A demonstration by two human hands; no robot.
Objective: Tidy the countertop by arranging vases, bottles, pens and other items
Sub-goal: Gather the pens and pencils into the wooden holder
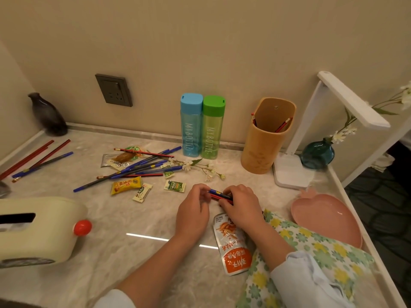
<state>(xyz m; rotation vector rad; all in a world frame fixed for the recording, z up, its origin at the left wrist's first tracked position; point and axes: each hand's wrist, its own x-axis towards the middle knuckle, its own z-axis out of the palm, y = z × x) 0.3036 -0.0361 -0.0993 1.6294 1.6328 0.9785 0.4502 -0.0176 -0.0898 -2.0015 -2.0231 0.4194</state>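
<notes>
My left hand (193, 210) and my right hand (241, 202) together grip a small bundle of blue and red pens (219, 195) just above the marble countertop (138, 252). More pens and pencils lie in a loose pile (142, 165) at centre left, and others lie at the far left (37, 160). An orange pen holder (264, 143) with a few pencils stands behind my hands. A blue bottle (190, 125) and a green bottle (213, 127) stand side by side at the wall. A dark vase (47, 114) is in the left corner, and a teal vase (317, 154) with white flowers stands at right.
Snack packets (125, 185) and a flower sprig (200, 166) lie by the pen pile. An orange snack pouch (232, 243) lies under my right wrist. A cream tissue box (37, 227) sits at left, a pink dish (327, 216) and a white desk lamp (293, 172) at right.
</notes>
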